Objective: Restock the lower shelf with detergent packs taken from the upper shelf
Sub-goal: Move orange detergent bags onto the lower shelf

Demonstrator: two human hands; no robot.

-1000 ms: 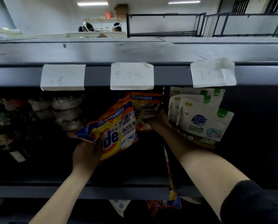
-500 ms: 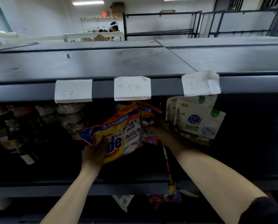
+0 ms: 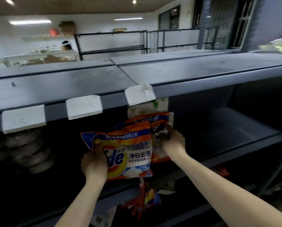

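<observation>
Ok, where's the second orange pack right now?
Head view, centre: the second orange pack is in the right hand, behind and right of the pack the left hand holds.

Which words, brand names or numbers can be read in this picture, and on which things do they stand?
"ide", start hidden by the left hand: front detergent pack.
"净白去渍": same pack.
Top banner and small print: blurred.
Rear detergent pack in the right hand: blurred.
Three paper price tags: unreadable.
</observation>
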